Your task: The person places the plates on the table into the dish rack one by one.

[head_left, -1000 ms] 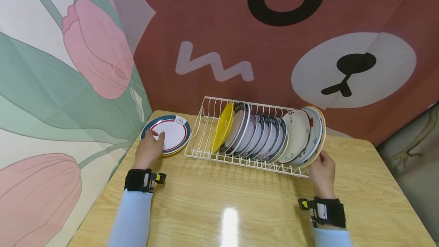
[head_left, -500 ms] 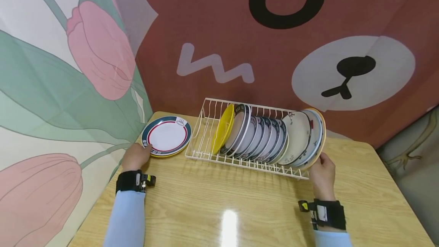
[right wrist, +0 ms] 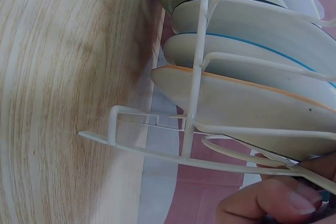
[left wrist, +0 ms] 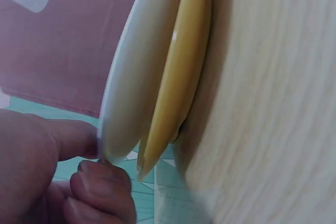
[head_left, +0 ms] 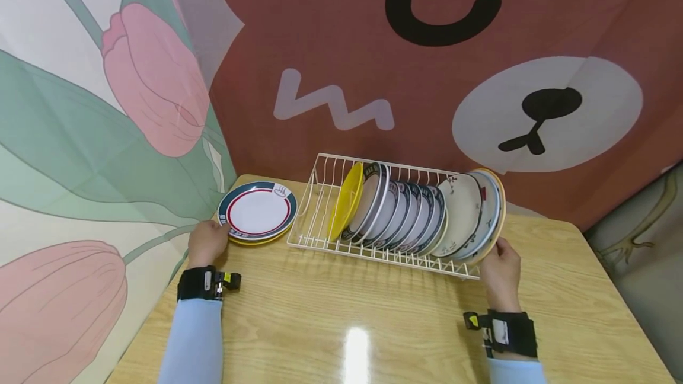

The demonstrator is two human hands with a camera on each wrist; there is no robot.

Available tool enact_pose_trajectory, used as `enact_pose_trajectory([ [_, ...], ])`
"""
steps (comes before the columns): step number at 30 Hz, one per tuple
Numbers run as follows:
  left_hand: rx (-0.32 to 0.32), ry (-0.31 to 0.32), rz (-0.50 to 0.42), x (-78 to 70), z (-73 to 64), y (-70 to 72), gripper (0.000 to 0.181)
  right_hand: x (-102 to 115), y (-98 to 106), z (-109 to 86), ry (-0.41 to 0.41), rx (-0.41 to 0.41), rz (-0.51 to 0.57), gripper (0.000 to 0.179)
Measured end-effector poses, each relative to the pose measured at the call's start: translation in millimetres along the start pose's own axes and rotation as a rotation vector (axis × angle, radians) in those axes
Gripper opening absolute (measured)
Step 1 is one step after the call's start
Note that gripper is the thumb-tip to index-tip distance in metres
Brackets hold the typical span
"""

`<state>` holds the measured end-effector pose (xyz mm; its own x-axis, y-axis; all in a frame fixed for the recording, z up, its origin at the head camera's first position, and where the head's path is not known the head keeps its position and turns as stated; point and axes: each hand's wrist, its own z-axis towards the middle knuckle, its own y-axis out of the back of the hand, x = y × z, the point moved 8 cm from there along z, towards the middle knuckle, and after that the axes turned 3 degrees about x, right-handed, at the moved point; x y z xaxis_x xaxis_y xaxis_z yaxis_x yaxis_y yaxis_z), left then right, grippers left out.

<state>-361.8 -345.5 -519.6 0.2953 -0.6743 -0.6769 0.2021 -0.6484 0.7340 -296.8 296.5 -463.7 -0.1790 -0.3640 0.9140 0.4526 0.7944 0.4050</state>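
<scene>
A white plate [head_left: 258,211] with a blue-green rim and red ring lies on the table's left side. My left hand [head_left: 207,243] pinches its left edge between thumb and fingers. Under it is a yellow plate [left wrist: 178,72]; in the left wrist view a wedge-shaped gap parts the two rims near my fingers. My right hand [head_left: 501,268] grips the right end of a white wire dish rack [right wrist: 197,66], beside an orange-rimmed plate [right wrist: 247,95]. Its thumb lies by the wire, and its other fingers are mostly hidden.
In the rack stand a yellow plate [head_left: 345,201], several dark-rimmed plates [head_left: 408,218] and a large cream plate [head_left: 459,212]. The rack's leftmost slots hold no plates. A printed cloth [head_left: 341,52] hangs behind the wooden table [head_left: 299,319].
My left hand has moved from over the plate's face out to its left edge and now pinches the rim there. The right hand has stayed at the rack's end.
</scene>
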Motion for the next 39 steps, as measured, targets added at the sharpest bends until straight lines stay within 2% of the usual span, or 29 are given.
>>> enact_pose_trajectory([
  [3,-0.089,-0.007,-0.054,-2.3,-1.8,8.6,0.037,-1,0,-0.9,-0.003,0.003,0.0,0.049],
  [6,-0.136,-0.005,-0.116,-4.1,-3.8,12.0,0.035,-1,0,-1.9,-0.006,0.008,-0.001,0.049],
  [13,-0.101,-0.046,-0.231,-11.1,-2.2,3.5,0.04,-3,0,-3.1,-0.016,0.017,-0.004,0.051],
  [18,-0.112,-0.01,-0.254,-8.0,0.9,-0.6,0.043,-3,0,-3.6,-0.02,0.02,-0.001,0.051],
  [27,-0.2,0.021,-0.294,-5.9,-2.0,8.4,0.048,-3,1,-2.4,-0.004,0.018,-0.014,0.051],
  [32,-0.223,0.003,-0.34,-17.7,-8.9,23.0,0.052,-4,1,-2.1,-0.009,0.014,-0.01,0.051],
  [37,-0.284,-0.043,-0.38,-36.3,-17.3,39.5,0.052,-2,1,0.2,-0.003,0.015,0.005,0.05],
  [39,-0.284,-0.064,-0.413,-45.1,-21.0,43.6,0.052,-1,0,1.1,0.001,0.017,0.008,0.05],
])
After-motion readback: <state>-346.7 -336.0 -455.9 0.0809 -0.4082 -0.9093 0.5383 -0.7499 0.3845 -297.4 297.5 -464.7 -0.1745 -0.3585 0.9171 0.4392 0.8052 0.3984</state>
